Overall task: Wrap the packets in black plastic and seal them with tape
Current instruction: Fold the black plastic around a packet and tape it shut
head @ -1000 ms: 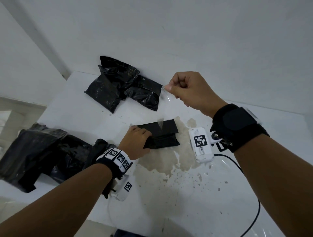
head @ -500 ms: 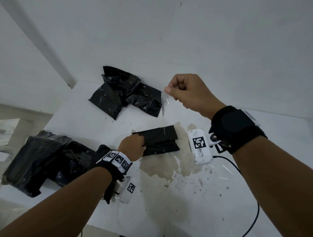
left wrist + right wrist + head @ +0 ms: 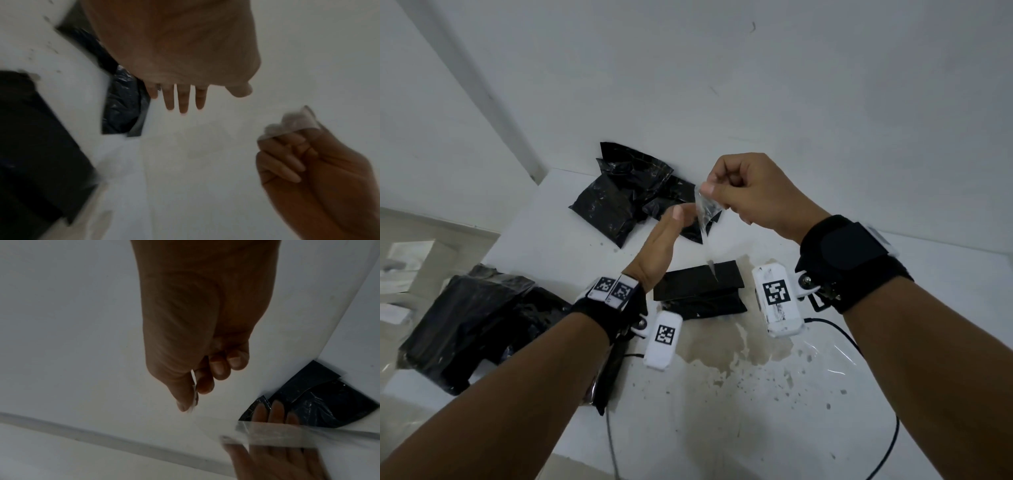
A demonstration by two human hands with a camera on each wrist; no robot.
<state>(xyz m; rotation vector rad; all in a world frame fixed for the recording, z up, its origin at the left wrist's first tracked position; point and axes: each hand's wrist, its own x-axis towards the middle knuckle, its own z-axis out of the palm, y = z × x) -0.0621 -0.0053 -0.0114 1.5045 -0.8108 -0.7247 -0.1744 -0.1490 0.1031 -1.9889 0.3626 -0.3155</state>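
Observation:
A flat packet folded in black plastic (image 3: 700, 286) lies mid-table. My right hand (image 3: 748, 192) is raised above it and pinches the top end of a clear tape strip (image 3: 705, 226) between thumb and forefinger; the strip hangs down and its lower tip reaches the packet's top face. In the right wrist view the tape strip (image 3: 267, 431) stretches across the lower right. My left hand (image 3: 661, 243) is lifted off the packet, fingers straight, just left of the tape and holding nothing. The left wrist view shows its straight fingers (image 3: 183, 99) and the right hand (image 3: 308, 162) pinching the tape.
A heap of wrapped black packets (image 3: 626, 202) lies at the table's far edge by the wall. A pile of loose black plastic (image 3: 469, 329) covers the left edge. A stained patch (image 3: 726, 349) marks the white table (image 3: 756, 428). Cables trail from both wrists.
My left hand has left the packet and risen, fingers straight, to beside the tape. The right hand still pinches the strip at about the same height.

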